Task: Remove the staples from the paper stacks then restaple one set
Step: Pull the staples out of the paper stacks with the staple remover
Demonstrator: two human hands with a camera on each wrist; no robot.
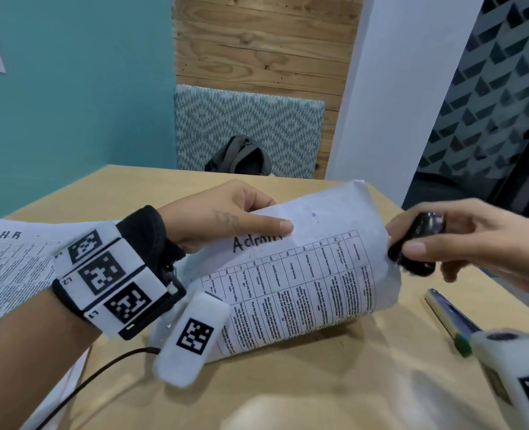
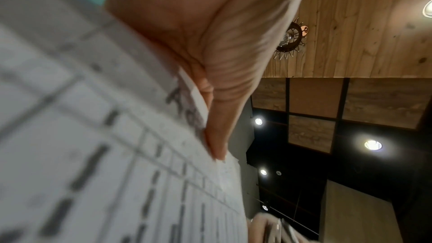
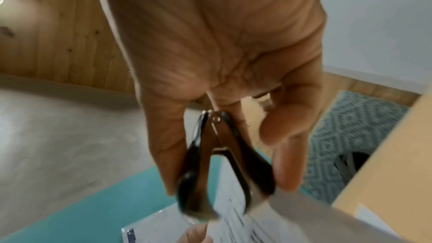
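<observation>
The white printed paper stack headed "Admin" [image 1: 300, 274] curls above the light wooden table [image 1: 288, 383], pinched at its top edge by my left hand [image 1: 226, 215]. My right hand [image 1: 461, 240] squeezes the black claw staple remover [image 1: 418, 243] at the stack's right edge.

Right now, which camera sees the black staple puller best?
The right wrist view: the staple remover fills the middle, both black handles and metal claws showing, pinched by the right hand. The head view shows it small, half hidden by fingers. The left wrist view shows none that I can make out.
</observation>
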